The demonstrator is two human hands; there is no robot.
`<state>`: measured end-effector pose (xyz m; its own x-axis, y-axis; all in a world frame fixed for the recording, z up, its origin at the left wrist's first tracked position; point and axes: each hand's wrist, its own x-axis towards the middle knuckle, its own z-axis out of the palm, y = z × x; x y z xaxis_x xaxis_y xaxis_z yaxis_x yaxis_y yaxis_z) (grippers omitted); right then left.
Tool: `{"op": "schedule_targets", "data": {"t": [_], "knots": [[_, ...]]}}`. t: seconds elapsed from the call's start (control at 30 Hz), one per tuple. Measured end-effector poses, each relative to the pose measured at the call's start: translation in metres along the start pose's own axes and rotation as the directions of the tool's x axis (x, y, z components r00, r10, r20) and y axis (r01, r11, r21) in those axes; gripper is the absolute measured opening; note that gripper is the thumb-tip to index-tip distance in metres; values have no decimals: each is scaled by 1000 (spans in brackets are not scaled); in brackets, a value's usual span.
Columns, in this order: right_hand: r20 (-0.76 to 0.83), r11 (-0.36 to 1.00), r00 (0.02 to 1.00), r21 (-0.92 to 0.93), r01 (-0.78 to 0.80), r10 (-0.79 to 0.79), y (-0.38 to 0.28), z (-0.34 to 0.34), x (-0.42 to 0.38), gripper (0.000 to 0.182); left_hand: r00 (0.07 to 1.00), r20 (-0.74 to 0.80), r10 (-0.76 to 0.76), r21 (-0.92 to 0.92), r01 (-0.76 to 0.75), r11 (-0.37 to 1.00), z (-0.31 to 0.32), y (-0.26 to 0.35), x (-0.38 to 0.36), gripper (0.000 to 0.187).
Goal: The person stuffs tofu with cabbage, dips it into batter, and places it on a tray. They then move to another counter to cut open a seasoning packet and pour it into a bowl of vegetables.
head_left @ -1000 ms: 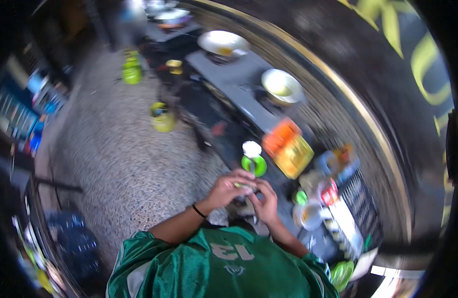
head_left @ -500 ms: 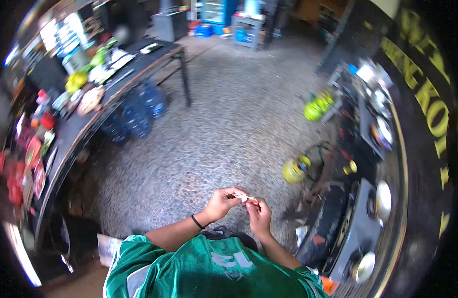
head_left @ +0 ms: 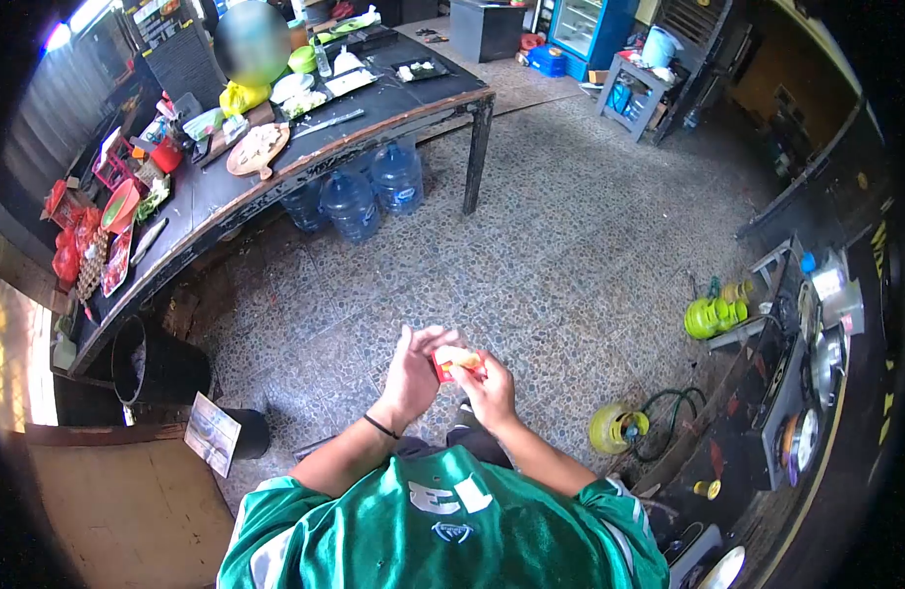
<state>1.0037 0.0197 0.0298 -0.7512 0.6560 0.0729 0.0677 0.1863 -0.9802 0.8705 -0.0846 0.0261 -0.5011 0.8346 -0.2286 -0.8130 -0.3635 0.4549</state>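
Observation:
Both hands are together in front of the green shirt. My right hand (head_left: 492, 391) pinches a small red packet (head_left: 446, 366) with something pale and orange at its top; what that is, is too small to tell. My left hand (head_left: 411, 378), with a black band at the wrist, is at the packet's left side. Its fingers are raised, apart and partly blurred, and nothing shows held in them.
A long dark table (head_left: 393, 101) at the left bears a wooden plate (head_left: 258, 150), a knife and red bags. Large water bottles (head_left: 350, 204) stand beneath it. Gas cylinders (head_left: 611, 429) and a stove bench with pans are at the right. A bin (head_left: 182, 371) stands at the left.
The view has turned, so the table shows more fully. The left fingers, closed at a small pale item before, are now raised and apart. A red packet now shows between the hands.

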Motion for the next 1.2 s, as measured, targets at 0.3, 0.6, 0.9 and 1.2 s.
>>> {"op": "schedule_targets", "data": {"t": [0.3,0.6,0.9,1.2], "knots": [[98,971,994,236,27,-51,-31,-63,130,30,999,-22,-49,-249,42,968,86,38,117,68],[-361,983,927,184,-31,97,-61,-94,84,34,804,263,-533,-74,568,820,121,-18,180,69],[-792,889,611,-285,-357,-9,-88,-72,-89,44,327,240,-914,232,895,381,143,-115,81,71],[-971,824,198,1,-566,136,-118,-13,-278,49,-161,282,-946,475,880,-9,112,-229,-91,62]]}}
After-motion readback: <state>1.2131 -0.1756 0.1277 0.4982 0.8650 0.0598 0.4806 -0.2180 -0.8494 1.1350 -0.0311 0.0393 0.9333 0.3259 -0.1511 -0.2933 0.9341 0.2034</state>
